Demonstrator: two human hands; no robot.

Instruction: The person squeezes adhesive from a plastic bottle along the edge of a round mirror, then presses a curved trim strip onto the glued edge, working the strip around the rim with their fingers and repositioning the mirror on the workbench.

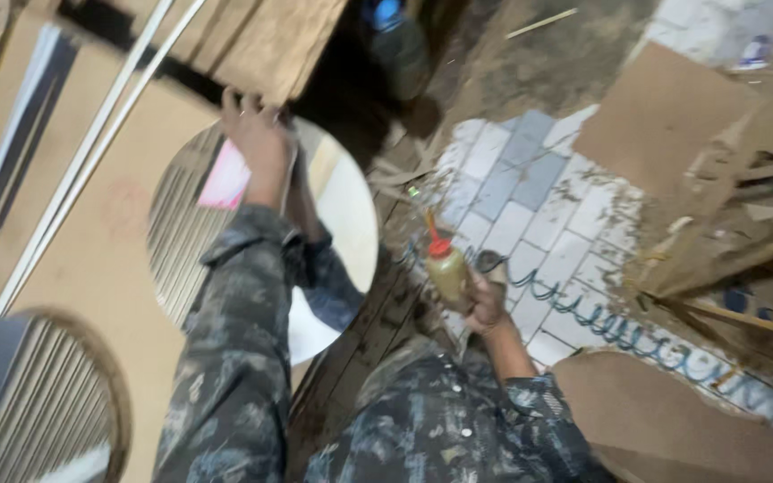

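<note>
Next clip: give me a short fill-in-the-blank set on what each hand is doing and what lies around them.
1. The left hand rests on the top edge of a round ____.
2. The right hand holds a small bottle with a ____ nozzle.
3. A blue coiled ____ lies across the tiled floor.
4. Both sleeves bear a ____ pattern.

Missing words: mirror; red; hose; camouflage

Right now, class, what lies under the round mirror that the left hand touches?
A brown board lies under the mirror. The left hand and sleeve cover part of the glass; what is beneath the mirror's middle cannot be seen.
</note>
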